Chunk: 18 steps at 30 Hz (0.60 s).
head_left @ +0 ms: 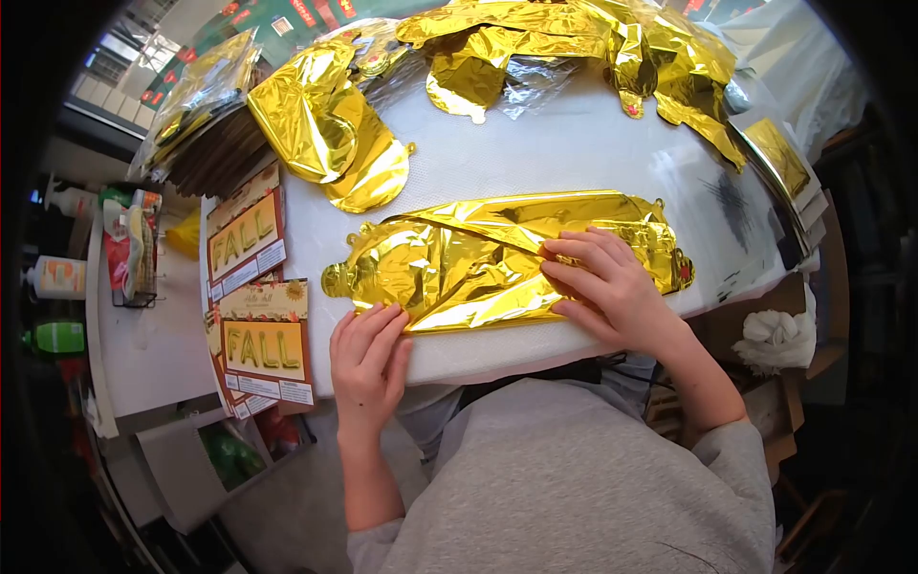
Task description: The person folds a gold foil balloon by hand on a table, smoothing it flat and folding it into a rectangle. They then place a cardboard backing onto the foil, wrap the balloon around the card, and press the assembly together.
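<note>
A flat gold foil balloon (459, 273), folded into a long strip with a diagonal crease, lies on the white table in front of me. My left hand (368, 359) rests its fingertips on the near left edge of the foil, fingers stretched out side by side and the thumb apart. On the right half, my right hand (612, 292) lies with spread fingers on the folded layer. Both palms face down, and neither hand visibly grips the foil. Small rounded tabs stick out at both ends of the balloon.
More gold foil balloons (516, 43) are heaped along the far edge, with another (330, 134) at upper left. Printed "FALL" packages (266, 335) overlap at the left edge beside a stack of brown cards (215, 158). A wire basket (137, 253) stands on the left side shelf.
</note>
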### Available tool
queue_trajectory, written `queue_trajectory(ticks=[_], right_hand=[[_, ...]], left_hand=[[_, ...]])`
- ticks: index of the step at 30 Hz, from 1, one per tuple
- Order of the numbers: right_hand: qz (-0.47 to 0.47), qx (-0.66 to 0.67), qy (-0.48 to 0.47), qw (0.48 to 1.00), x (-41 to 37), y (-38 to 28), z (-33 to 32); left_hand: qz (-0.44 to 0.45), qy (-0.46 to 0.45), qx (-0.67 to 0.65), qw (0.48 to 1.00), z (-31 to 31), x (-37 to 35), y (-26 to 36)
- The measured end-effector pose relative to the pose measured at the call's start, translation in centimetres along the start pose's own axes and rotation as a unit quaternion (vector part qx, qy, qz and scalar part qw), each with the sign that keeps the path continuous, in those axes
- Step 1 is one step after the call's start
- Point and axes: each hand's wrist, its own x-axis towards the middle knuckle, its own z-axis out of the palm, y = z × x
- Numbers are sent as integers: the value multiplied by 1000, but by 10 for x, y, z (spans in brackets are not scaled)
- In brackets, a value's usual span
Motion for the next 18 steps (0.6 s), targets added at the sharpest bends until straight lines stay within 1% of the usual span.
queue_trajectory(ticks=[7, 9, 12, 16, 18], right_hand=[[14, -8, 16, 1000, 0, 0, 3], [15, -3, 19, 1000, 0, 0, 5], [16, 4, 22, 1000, -1, 1, 5], [14, 7, 31, 999, -1, 3, 7], [13, 6, 34, 999, -2, 3, 8]], left_hand=[[-47, 30, -24, 998, 4, 1, 6], [-71, 50, 0, 996, 8, 2, 5], [-90, 52, 13, 994, 10, 7, 11], [-91, 45, 55, 993, 10, 12, 21], [-34, 60, 66, 995, 10, 16, 31]])
